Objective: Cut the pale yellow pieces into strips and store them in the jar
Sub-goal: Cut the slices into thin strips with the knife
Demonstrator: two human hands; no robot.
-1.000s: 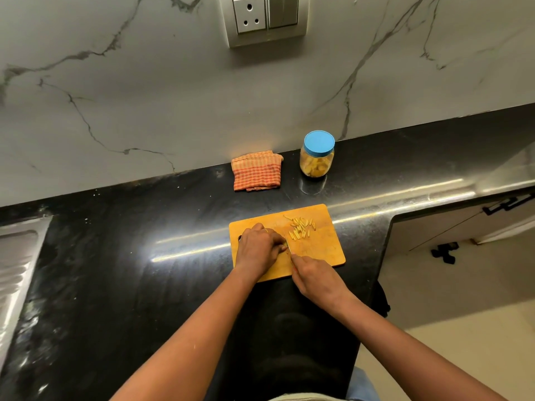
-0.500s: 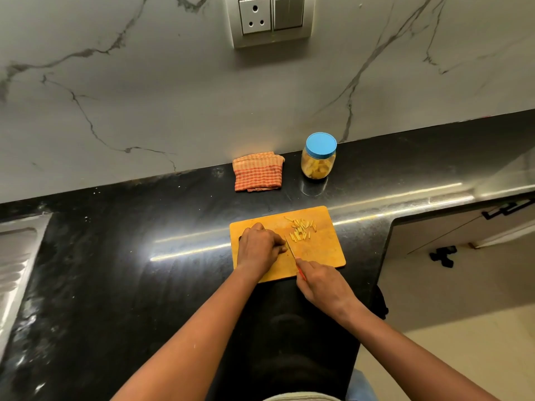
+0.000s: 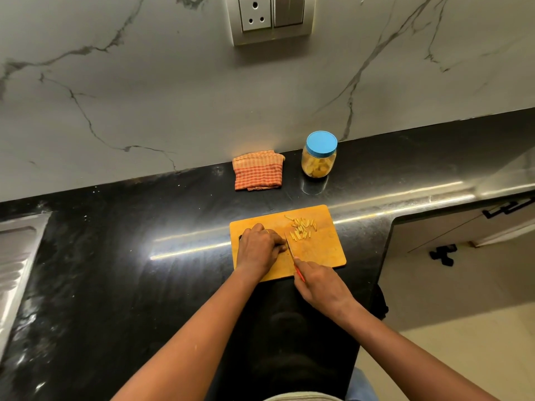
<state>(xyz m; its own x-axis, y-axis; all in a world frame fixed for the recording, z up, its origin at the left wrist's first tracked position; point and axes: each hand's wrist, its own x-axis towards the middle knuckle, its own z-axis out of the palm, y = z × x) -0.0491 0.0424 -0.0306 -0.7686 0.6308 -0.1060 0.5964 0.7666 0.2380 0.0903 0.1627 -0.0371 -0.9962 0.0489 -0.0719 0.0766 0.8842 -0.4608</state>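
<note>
left grip [image 3: 259, 247] curled against knife [image 3: 290, 246], can't tell what's under | right grip [image 3: 321, 285] wrapped round its handle | strips [image 3: 302, 228] piled far-right, probably to clear cutting room | jar [image 3: 319, 157] lidded, far back

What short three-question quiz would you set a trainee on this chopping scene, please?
1. True or false: the jar has its blue lid on.
2. Seen from the head camera, the checked cloth lies: A) left of the jar; B) right of the jar; C) on top of the jar.
3. Fill in: the right hand grips a red-handled ____, whose blade is over the cutting board.

Key: 1 true; 2 A; 3 knife.
</note>
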